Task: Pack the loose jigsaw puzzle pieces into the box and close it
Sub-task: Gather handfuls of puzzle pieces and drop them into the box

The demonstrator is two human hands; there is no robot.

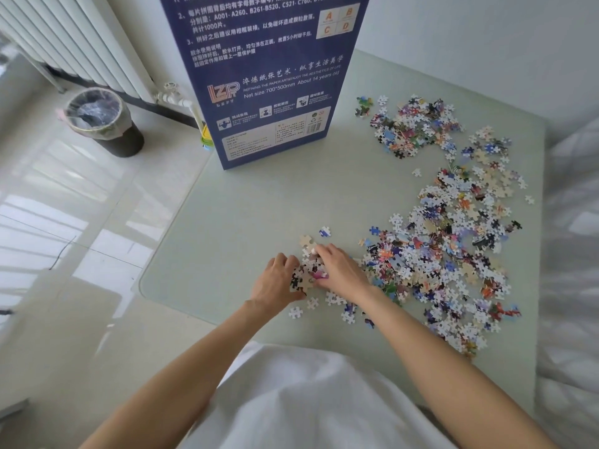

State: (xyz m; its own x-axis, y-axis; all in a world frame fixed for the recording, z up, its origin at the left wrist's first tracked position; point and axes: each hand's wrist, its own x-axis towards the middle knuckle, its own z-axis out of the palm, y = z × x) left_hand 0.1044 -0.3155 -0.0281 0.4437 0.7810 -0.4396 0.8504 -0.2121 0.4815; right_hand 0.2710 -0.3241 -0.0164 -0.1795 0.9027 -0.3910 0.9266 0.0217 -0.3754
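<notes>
A small clump of puzzle pieces [306, 275] is cupped between the left hand [275, 281] and right hand [340, 270], fingers curled around it on the table [246, 215]. The main scatter of pieces [453, 241] is spread right of the hands, and the box [269, 76] is stood upright beyond them.
</notes>
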